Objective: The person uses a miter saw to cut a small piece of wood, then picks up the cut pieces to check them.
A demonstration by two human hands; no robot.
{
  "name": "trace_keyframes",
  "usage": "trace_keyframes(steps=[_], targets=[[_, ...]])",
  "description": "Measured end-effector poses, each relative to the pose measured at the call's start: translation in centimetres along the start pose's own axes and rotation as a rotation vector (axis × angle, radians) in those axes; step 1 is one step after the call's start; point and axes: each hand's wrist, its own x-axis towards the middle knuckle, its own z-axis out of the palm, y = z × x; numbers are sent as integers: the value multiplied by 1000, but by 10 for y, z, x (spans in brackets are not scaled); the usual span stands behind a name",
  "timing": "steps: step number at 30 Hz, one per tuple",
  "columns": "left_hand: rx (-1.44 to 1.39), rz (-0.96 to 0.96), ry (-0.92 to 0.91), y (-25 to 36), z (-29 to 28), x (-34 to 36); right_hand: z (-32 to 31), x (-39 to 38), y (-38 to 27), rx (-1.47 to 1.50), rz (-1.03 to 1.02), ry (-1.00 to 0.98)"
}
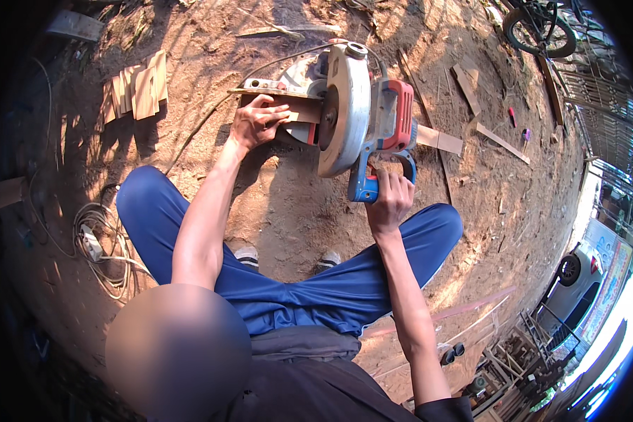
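Observation:
A miter saw (346,105) with a white blade guard, red motor housing and blue handle stands on the ground in front of my knees. My right hand (391,199) is closed round its blue D-shaped handle. On the saw's base, against the metal fence (278,91), lies a brown wooden board (304,109). My left hand (260,123) presses that board down, fingers bent over it, a short way left of the round blade (327,119). The blade's upper part is hidden by the guard. Whether blade and board touch, I cannot tell.
Short cut wood pieces (137,90) lie in a row at the far left. A coiled cable with a white power strip (90,243) rests by my left knee. Offcuts (501,143) and a purple tape measure (526,134) lie right on the sawdust-covered ground. A power cord (207,116) runs behind my left hand.

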Motion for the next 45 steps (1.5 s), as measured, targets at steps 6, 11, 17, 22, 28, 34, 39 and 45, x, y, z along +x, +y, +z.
trace_keyframes(steps=[6, 11, 17, 22, 28, 34, 39, 45], targets=[[9, 24, 5, -1, -1, 0, 5, -4, 1, 1, 14, 11], [29, 18, -17, 1, -3, -1, 7, -5, 2, -3, 5, 4], [25, -13, -54, 4, -4, -1, 7, -5, 1, -2, -5, 1], [78, 21, -77, 3, -4, 0, 8, -5, 0, -10, -22, 34], [99, 62, -115, 1, -7, 1, 9, -5, 0, -15, -11, 19], [125, 61, -134, 0, -6, 0, 11, -5, 1, -16, -29, 32], [85, 71, -94, 0, -6, 1, 17, -10, 3, -28, -32, 36], [34, -60, -103, -1, -5, 3, 37, -20, 4, -50, -35, -14]])
